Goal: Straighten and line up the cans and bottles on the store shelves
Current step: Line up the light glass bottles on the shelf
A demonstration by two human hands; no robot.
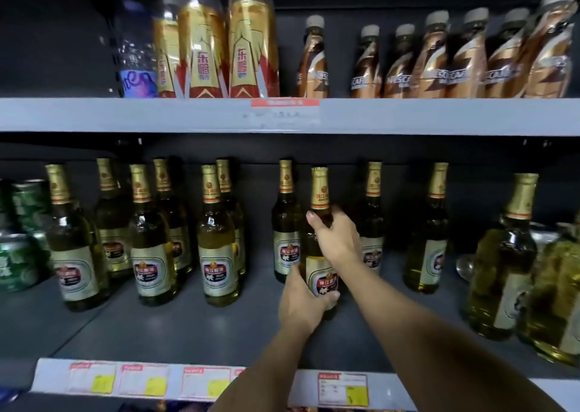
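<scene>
Single head-worn wide-angle view, facing the store shelving head-on.

The camera looks forward and slightly down at the lower shelf [188, 327], standing close to it: both forearms reach in from the bottom edge, and the shelf's front price-tag strip [201, 380] sits just above that edge. Relative to the lower shelf, the upper shelf [125, 115] crosses the frame above it at about one-third height, with its bottles cut off by the top edge. Wide-angle distortion tilts the bottles at the right and left margins. No second view is supplied, so no overlap applies.
</scene>
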